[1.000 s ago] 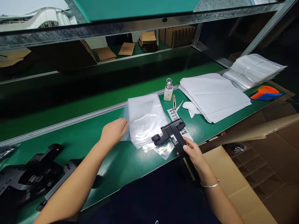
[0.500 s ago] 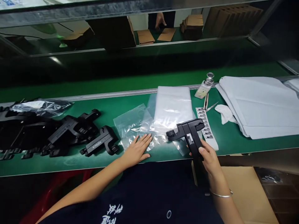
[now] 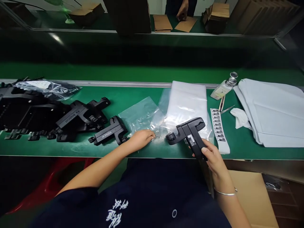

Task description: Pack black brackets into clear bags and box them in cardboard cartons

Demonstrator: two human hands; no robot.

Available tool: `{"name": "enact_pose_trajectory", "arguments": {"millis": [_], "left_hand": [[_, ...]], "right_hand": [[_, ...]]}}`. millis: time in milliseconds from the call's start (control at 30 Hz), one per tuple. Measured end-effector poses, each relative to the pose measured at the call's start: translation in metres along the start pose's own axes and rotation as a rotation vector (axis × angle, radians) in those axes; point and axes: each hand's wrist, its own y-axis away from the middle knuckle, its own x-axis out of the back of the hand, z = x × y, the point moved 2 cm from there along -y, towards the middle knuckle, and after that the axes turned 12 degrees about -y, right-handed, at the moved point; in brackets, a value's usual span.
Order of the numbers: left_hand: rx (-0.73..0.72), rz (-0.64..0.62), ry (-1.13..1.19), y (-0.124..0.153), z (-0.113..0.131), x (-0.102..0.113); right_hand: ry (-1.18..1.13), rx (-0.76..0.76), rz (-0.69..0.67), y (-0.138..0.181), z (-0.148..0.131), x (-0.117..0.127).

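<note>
My right hand (image 3: pixel 210 155) grips the stem of a black T-shaped plastic part (image 3: pixel 187 133), held just above the green bench (image 3: pixel 152 148) near its front edge. My left hand (image 3: pixel 140 139) rests on the bench with its fingers curled, pinching the near edge of a single clear plastic bag (image 3: pixel 140 115). That bag lies to the left of a stack of clear bags (image 3: pixel 188 104). Another black part marked BOSCH (image 3: pixel 109 134) lies just left of my left hand.
A pile of black parts (image 3: pixel 35 117) and a bagged one (image 3: pixel 47 87) fill the bench's left. To the right lie a barcode label strip (image 3: pixel 219 129), a small bottle (image 3: pixel 224 87), tweezers, a white cloth and white sheets (image 3: pixel 273 107). A cardboard box (image 3: pixel 251 196) stands lower right. Another person's hand (image 3: pixel 181 12) works across.
My left hand drew one clear bag off the stack to the left, lay flat on it, and now curls and pinches its near edge. The view swung left, revealing the pile of black parts.
</note>
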Motion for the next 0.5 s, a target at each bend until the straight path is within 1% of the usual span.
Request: {"name": "enact_pose_trajectory", "arguments": {"millis": [67, 167, 233, 333, 400, 500], "left_hand": [[0.05, 0.032, -0.039, 0.001, 0.002, 0.005], [0.075, 0.088, -0.125, 0.004, 0.005, 0.005], [0.098, 0.159, -0.198, 0.006, 0.006, 0.004], [0.147, 0.271, -0.297, 0.01, 0.005, 0.002], [0.154, 0.257, -0.308, 0.01, 0.004, 0.001], [0.148, 0.153, -0.162, 0.007, 0.002, 0.002]], "right_hand": [[0.005, -0.011, -0.008, -0.001, -0.002, -0.009], [-0.002, -0.014, 0.012, -0.001, -0.004, -0.021], [0.002, -0.015, 0.012, -0.002, -0.003, -0.027], [0.037, -0.011, -0.005, -0.003, -0.003, -0.03], [0.066, -0.005, -0.021, -0.003, -0.005, -0.029], [0.076, -0.021, -0.101, -0.003, -0.012, -0.03]]}}
